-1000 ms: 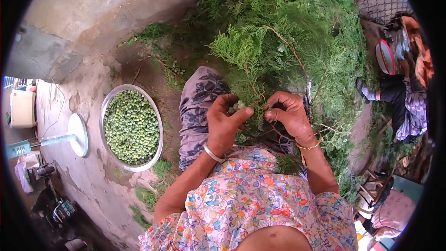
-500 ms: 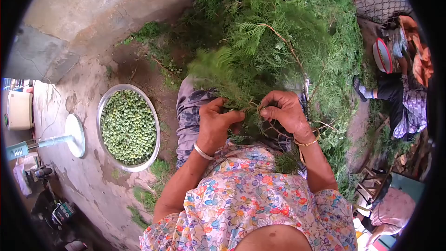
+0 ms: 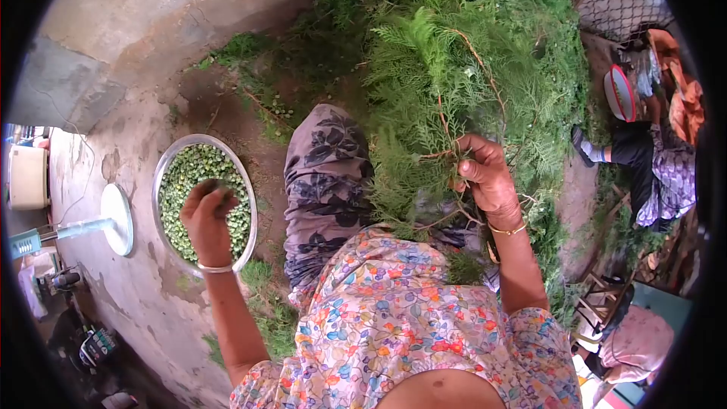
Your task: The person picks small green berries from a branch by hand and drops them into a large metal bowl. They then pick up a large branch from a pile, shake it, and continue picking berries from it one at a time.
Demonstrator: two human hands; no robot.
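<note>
Worn grey concrete floor (image 3: 163, 314): stained and patchy, it ran up to a bare plastered wall (image 3: 182, 0) (a fan stand with a round white base (image 3: 117, 220) stood off to the left).
Round silver metal bowl (image 3: 253, 212): it sat on the floor, left of the mauve, dark-flowered trouser leg (image 3: 326, 159), heaped with small green seed cones (image 3: 198, 163).
Left hand (image 3: 206, 221): it had come away from the stems and now hung over the bowl, fingers curled; whether they held cones, I could not tell.
Right hand (image 3: 492, 182): it had stayed near the lap, pinching a feathery green branch (image 3: 439, 155) by its thin brown stem.
Loose heap of green foliage (image 3: 530, 83): it lay beyond the right hand.
Hands apart: picking at the branch seemed paused, the bowl having its turn.
</note>
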